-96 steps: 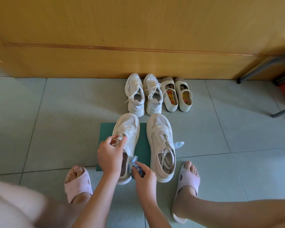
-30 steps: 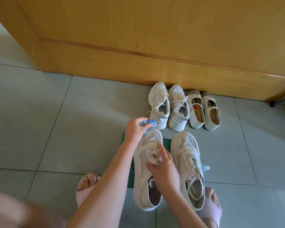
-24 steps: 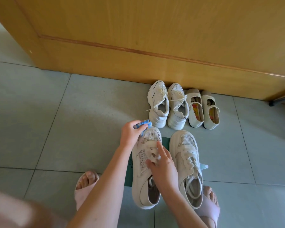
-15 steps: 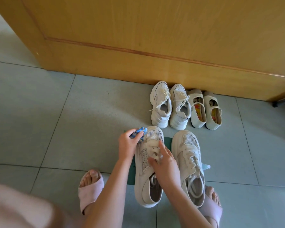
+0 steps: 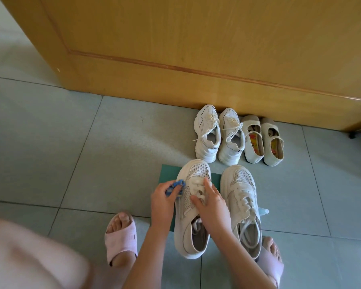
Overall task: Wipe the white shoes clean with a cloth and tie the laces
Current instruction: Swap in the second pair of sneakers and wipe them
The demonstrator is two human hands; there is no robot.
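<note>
hands first: the left hand (image 5: 165, 203) curls its fingers round a bunched blue cloth (image 5: 175, 187) and holds it against the outer flank of the worked shoe (image 5: 196, 172), level with the upper eyelets. the right hand (image 5: 213, 205) lies on top of the same shoe, fingers spread and nearly straight. it presses on the laces (image 5: 196, 183) and grips nothing.

the worked shoe sits directly beneath both hands. its long axis runs away from the person, toe beyond the fingertips, heel opening back under the wrists. the left hand is nearer the outer flank, so i judge the wipe should run along that axis while the right hand pins the shoe down. the laces trail loose into the opening and look untied.

just right of the right hand stands the second shoe (image 5: 242, 205), parallel, its laces slack too. both shoes rest partly on a green mat (image 5: 169, 174) on the tiled floor (image 5: 92, 163). a small pale bottle (image 5: 264, 211) peeps out on the second shoe's far side.

beyond the fingertips, against a wooden door (image 5: 196, 49), stand small white sneakers (image 5: 206, 134) and strap shoes (image 5: 273, 142) with cartoon-printed insoles.

writing: a tab (image 5: 187, 212) on the worked shoe's flank, beside the left hand, carries letters too small to read. dark marks at the sneakers' heels are no clearer.
</note>
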